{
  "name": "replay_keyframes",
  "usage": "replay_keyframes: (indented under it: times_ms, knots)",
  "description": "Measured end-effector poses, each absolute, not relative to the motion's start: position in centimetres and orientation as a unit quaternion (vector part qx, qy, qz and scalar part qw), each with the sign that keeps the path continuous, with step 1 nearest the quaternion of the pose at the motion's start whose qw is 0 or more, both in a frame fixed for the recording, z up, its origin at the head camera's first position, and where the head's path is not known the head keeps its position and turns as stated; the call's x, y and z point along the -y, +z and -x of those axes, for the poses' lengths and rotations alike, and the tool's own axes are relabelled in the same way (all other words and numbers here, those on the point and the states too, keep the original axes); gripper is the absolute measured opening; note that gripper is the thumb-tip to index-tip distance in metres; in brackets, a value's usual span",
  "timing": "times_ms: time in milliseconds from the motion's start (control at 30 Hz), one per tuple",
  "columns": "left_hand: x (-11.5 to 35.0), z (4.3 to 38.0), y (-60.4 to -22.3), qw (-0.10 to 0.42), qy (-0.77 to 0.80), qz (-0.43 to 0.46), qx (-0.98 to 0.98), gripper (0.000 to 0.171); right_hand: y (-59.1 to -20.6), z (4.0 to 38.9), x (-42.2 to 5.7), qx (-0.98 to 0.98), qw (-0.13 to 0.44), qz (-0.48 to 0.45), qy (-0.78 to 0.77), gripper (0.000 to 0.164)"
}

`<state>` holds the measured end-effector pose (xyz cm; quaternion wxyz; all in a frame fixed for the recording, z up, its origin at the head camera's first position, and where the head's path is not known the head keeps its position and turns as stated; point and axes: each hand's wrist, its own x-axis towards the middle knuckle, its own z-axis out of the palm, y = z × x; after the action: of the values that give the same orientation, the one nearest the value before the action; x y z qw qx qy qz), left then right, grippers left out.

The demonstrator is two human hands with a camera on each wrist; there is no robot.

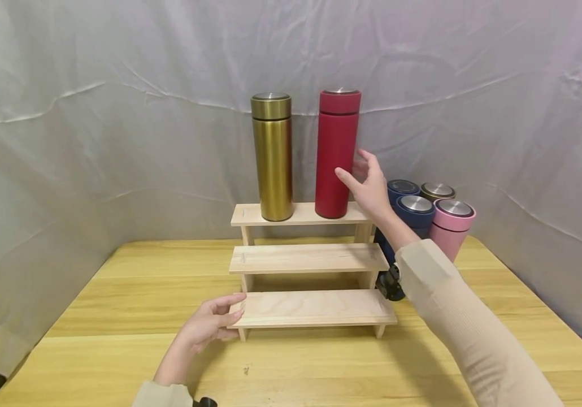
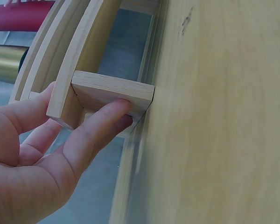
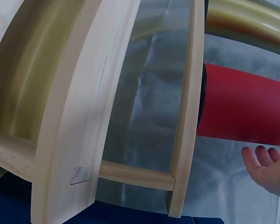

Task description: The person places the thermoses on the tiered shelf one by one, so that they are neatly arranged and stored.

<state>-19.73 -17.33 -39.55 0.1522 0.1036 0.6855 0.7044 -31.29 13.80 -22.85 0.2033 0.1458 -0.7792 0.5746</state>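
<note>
A three-step wooden display rack (image 1: 308, 308) stands on the table. My left hand (image 1: 207, 325) grips the left end of its lowest shelf; in the left wrist view, fingers (image 2: 95, 135) lie against the end leg (image 2: 114, 88). On the top shelf stand two upright thermos bottles: a gold one (image 1: 273, 164) on the left and a red one (image 1: 335, 152) towards the right. Beside the red thermos is my right hand (image 1: 372, 189), its thumb and fingers spread apart. A small gap shows between the right fingertips (image 3: 246, 154) and the red thermos in the right wrist view.
Right of the rack, close behind my right forearm, cluster two navy thermoses (image 1: 415, 208), a pink one (image 1: 451, 232) and one with a gold rim (image 1: 437, 191). A grey cloth backdrop (image 1: 169, 152) hangs behind the wooden table (image 1: 118, 322).
</note>
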Motion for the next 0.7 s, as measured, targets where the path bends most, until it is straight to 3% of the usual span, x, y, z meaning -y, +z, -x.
replay_keyframes:
  times_ms: [700]
  knots:
    - [17.4,19.6,-39.2,0.157,0.703,-0.118,-0.683,0.053,-23.7,29.0,-14.3,0.773,0.218,-0.103,0.587,0.054]
